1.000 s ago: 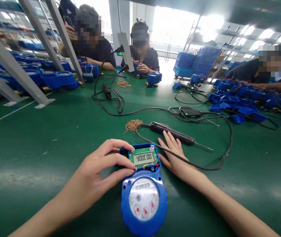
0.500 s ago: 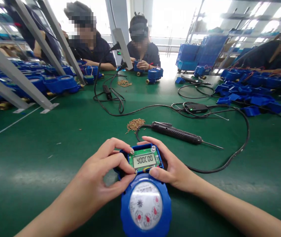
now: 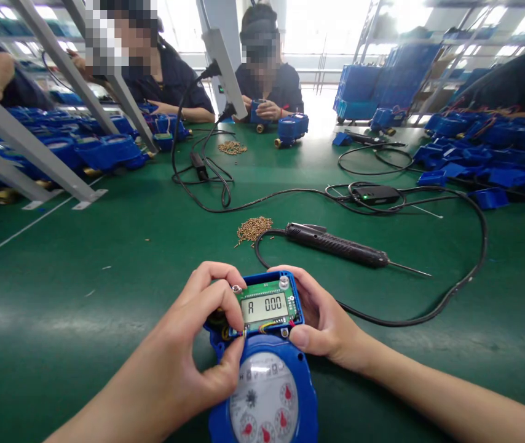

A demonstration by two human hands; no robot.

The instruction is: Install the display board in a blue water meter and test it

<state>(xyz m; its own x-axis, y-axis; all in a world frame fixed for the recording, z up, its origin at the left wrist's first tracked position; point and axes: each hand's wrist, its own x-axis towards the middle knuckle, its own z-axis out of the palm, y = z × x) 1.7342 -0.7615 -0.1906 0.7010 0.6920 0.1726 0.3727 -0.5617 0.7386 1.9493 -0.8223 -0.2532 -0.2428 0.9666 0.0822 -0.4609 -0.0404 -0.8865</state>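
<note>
A blue water meter (image 3: pixel 307 394) stands at the near edge of view, its round dial with red pointers facing up. In its open upper housing sits a green circuit board (image 3: pixel 262 287) with a lit display (image 3: pixel 264 306) reading "A 000". Coloured wires (image 3: pixel 269 327) run along the board's lower edge. My left hand (image 3: pixel 198 332) pinches the board's left side, thumb and index finger meeting at its lower left corner by the wires. What lies between those fingertips is mostly hidden. My right hand (image 3: pixel 327 323) is wrapped round the housing's right side, thumb at the front corner.
Beyond the meter lie a pile of brass screws (image 3: pixel 254 229) and a black electric screwdriver (image 3: pixel 336 245) with its cable looping right. Blue covers (image 3: pixel 497 175) are heaped at the right. More meters (image 3: pixel 110 151) stand behind grey metal struts (image 3: pixel 62 166) at left. Co-workers sit opposite.
The display has switched from a row of characters to "A 000". The meter has shifted and tilted slightly to the left, with both hands still on it.
</note>
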